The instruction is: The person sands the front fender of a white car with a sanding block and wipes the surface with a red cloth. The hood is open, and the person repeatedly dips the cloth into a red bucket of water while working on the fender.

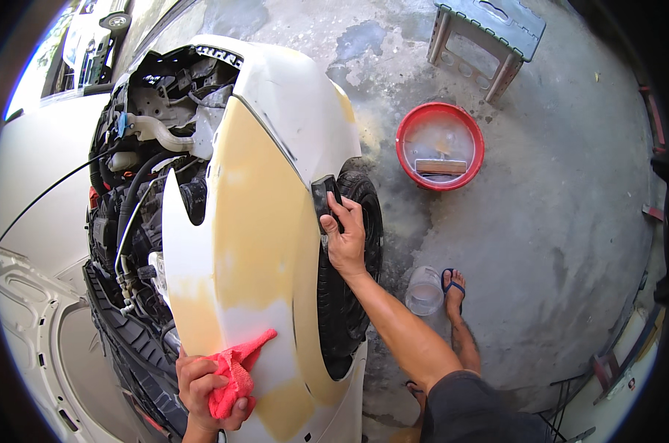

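A car fender [249, 184] with patches of pale yellow and white runs down the middle, beside an open engine bay [142, 221]. My left hand [205, 391] grips a red cloth [238, 369] against the fender at the bottom. My right hand [343, 236] holds a black block [321, 193] at the fender's edge, just over the wheel arch, with the black tire [362, 221] behind it.
On the concrete floor [548, 244] stand a red tub [478, 144] of cloudy water with a wooden block inside, a clear container [424, 292] by my foot and a folding stool [489, 29]. Detached panels [31, 332] lie left; another vehicle [83, 52] is behind.
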The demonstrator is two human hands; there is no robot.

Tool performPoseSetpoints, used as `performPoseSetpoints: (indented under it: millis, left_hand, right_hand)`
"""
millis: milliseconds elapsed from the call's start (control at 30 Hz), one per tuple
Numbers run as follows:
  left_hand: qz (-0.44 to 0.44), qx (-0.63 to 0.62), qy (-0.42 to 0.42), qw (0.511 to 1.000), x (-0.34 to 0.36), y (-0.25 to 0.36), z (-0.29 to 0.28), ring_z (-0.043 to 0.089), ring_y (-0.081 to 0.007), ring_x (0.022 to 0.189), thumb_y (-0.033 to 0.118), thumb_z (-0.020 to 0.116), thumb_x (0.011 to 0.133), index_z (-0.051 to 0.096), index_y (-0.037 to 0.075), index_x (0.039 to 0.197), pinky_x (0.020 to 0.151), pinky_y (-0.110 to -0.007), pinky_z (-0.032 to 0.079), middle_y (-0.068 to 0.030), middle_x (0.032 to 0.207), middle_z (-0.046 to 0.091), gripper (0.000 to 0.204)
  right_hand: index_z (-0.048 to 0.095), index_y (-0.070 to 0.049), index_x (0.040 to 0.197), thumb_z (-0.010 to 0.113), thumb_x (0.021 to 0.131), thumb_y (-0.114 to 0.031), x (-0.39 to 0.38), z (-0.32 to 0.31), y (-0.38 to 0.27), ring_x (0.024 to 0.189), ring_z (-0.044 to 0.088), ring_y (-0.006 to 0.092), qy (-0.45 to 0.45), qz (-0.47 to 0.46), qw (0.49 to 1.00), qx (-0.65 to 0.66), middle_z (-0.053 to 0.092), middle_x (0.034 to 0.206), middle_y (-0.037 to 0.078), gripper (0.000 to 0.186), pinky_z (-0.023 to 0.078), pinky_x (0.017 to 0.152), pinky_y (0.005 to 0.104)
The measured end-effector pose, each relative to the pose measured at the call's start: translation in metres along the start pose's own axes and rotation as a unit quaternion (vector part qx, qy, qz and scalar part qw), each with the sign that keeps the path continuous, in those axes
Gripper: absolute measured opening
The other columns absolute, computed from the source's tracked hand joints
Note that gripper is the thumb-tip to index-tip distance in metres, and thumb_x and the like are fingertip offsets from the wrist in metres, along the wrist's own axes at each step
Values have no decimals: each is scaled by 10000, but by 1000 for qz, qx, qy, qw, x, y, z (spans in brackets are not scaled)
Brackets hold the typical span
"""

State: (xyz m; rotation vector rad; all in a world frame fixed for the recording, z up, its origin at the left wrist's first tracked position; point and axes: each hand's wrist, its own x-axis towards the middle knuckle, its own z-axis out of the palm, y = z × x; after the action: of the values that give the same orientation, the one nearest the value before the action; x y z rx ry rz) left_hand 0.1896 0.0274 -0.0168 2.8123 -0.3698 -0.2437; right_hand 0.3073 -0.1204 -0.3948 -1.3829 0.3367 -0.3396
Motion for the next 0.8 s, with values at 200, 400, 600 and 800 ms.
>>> performPoseSetpoints:
  millis: [200,400,600,800]
  left_hand:
    - [1,5,-8,1000,2,1,-1,585,-339,885,409,798,725,592,142,970,991,-600,459,-93,1007,597,416]
    - [15,12,-12,1000,3,1,-1,580,-334,889,411,797,730,591,129,968,987,-603,462,-100,1014,601,422]
    - [18,-8,-2,1000,6,2,1,584,-327,889,412,814,738,602,144,971,992,-630,458,-92,1012,607,413]
    - [11,-13,-12,1000,8,2,0,581,-323,890,414,826,742,605,166,968,992,-647,464,-72,1007,609,402]
  right_hand:
    - [748,-114,1333,723,1017,-408,19,9,-2,1151,603,339,13,100,995,-13,647,1206,174,433,461,1048,422]
    - [713,-86,1364,695,1040,-409,25,12,-20,1081,581,299,-9,129,992,-12,618,1112,138,458,457,1014,390]
    - [725,-125,1388,715,1041,-258,10,4,-14,1005,527,213,-46,143,987,-55,555,1042,76,372,465,940,331]
    - [710,-116,1404,688,1060,-327,13,4,-2,1008,522,227,-44,101,994,-10,538,1090,94,403,455,930,338]
